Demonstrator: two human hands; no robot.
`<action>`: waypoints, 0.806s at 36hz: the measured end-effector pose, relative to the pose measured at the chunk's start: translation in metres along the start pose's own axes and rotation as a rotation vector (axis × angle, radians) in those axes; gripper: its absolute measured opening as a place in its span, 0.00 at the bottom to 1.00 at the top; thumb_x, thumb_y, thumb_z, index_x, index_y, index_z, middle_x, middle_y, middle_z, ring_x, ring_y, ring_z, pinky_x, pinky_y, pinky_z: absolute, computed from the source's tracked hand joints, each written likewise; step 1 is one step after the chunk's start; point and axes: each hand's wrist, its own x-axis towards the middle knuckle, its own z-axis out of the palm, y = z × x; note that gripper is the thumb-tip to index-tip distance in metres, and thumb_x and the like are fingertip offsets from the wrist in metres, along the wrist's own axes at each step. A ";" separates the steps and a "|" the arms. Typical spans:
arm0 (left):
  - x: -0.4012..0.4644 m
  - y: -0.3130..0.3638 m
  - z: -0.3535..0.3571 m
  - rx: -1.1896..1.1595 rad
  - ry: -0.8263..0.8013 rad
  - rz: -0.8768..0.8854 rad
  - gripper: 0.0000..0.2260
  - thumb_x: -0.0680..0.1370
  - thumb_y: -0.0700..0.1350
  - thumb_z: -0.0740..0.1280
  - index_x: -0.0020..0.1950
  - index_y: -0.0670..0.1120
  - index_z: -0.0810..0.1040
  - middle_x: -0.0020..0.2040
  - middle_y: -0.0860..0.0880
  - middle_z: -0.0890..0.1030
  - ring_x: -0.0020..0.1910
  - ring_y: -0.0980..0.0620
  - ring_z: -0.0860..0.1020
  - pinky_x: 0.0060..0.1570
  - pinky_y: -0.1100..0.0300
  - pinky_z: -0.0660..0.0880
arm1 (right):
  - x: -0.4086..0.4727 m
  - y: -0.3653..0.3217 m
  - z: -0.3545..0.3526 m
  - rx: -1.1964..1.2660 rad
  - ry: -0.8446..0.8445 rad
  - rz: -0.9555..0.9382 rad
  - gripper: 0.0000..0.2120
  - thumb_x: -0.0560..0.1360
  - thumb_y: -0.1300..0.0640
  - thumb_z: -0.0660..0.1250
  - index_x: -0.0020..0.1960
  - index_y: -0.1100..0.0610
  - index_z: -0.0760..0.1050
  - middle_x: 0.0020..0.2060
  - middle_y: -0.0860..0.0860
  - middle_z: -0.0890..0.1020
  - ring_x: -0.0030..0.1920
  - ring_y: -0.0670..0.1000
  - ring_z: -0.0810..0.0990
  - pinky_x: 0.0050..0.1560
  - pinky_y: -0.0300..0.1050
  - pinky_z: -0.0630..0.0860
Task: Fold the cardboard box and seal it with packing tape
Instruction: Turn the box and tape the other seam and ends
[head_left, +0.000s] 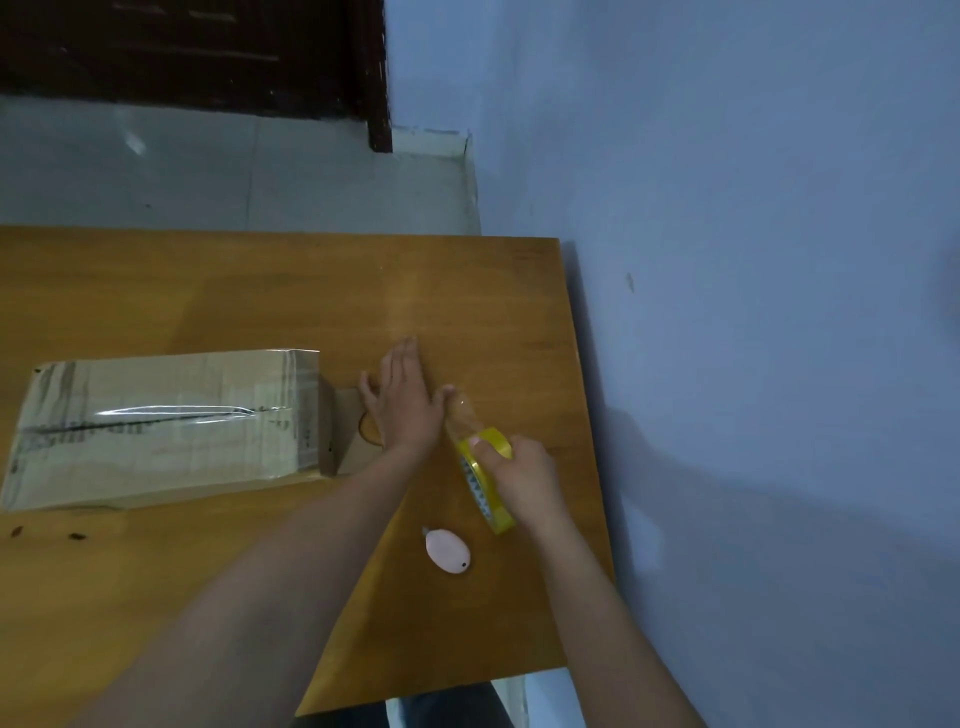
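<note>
A cardboard box (166, 426) lies on its side on the wooden table (260, 291), with clear tape along its top seam and a small end flap (350, 415) open at its right end. My left hand (402, 400) lies flat, fingers straight, just right of that flap, and its thumb touches a pulled-out strip of clear tape (462, 415). My right hand (519, 467) grips the yellow tape roll (485, 480), thumb on its rim, to the right of the left hand.
A small pink oval cutter (448, 551) lies on the table near my right wrist. The table's right edge (582, 415) runs close to a blue wall. Grey floor and a dark door show beyond the far edge.
</note>
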 end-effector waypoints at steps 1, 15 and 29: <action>-0.002 0.002 -0.001 -0.008 0.011 0.048 0.31 0.75 0.52 0.67 0.75 0.45 0.60 0.74 0.48 0.65 0.74 0.49 0.59 0.71 0.46 0.47 | 0.000 0.000 0.000 -0.004 -0.004 0.001 0.18 0.75 0.46 0.65 0.30 0.51 0.68 0.28 0.47 0.72 0.31 0.49 0.72 0.29 0.42 0.62; -0.009 -0.014 0.000 0.285 -0.302 0.417 0.33 0.79 0.54 0.57 0.78 0.51 0.41 0.78 0.52 0.39 0.76 0.50 0.36 0.69 0.46 0.29 | 0.014 -0.011 0.004 -0.105 0.027 -0.027 0.24 0.74 0.42 0.65 0.26 0.52 0.63 0.23 0.48 0.67 0.26 0.48 0.67 0.27 0.44 0.58; -0.022 0.002 -0.046 0.144 -0.334 0.241 0.27 0.78 0.38 0.58 0.76 0.43 0.54 0.77 0.45 0.54 0.76 0.45 0.54 0.73 0.50 0.55 | 0.009 -0.024 0.002 -0.307 0.104 0.035 0.27 0.77 0.38 0.57 0.52 0.63 0.76 0.51 0.60 0.80 0.53 0.61 0.77 0.41 0.46 0.67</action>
